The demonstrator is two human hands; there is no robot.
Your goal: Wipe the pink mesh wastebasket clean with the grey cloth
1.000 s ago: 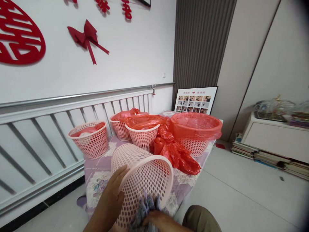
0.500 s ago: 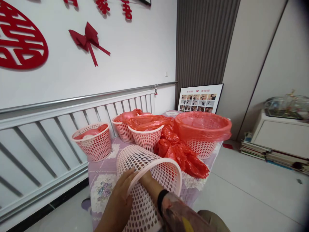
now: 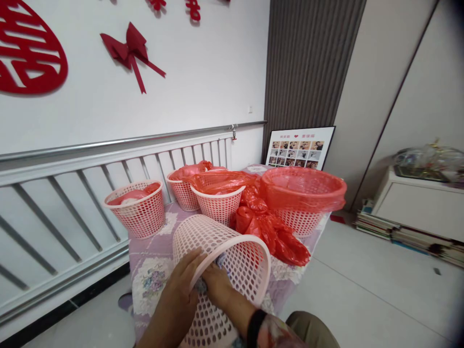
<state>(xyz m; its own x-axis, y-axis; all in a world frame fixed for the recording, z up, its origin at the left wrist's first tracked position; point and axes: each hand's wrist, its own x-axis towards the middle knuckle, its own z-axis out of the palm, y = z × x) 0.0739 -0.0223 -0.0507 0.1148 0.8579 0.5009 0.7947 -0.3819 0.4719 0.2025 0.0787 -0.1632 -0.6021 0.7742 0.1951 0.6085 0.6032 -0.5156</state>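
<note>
A pink perforated basket point(image 3: 206, 232) lies tilted on its side on the table, its mouth turned toward me and to the right. My left hand point(image 3: 183, 285) grips its rim at the left, fingers on the outside wall. Inside the mouth is my right hand point(image 3: 217, 285), closed on a greyish-blue cloth point(image 3: 221, 261) that shows on both sides of the fingers. Behind the basket is a crumpled red plastic bag point(image 3: 253, 224). To its right stands an upright basket point(image 3: 300, 220) lined with a red bag over its rim.
Three more pink baskets, a left one point(image 3: 145, 217), a back one point(image 3: 184, 195) and a middle one point(image 3: 219, 208), hold red plastic. A flowered tablecloth point(image 3: 152, 280) covers the table. Beyond are a white radiator point(image 3: 90, 198), a photo board point(image 3: 300, 145) and a white cabinet point(image 3: 424, 198).
My right hand has drawn back toward the basket's mouth, and the greyish-blue cloth now shows in it. The view has shifted slightly. My left hand stays on the rim.
</note>
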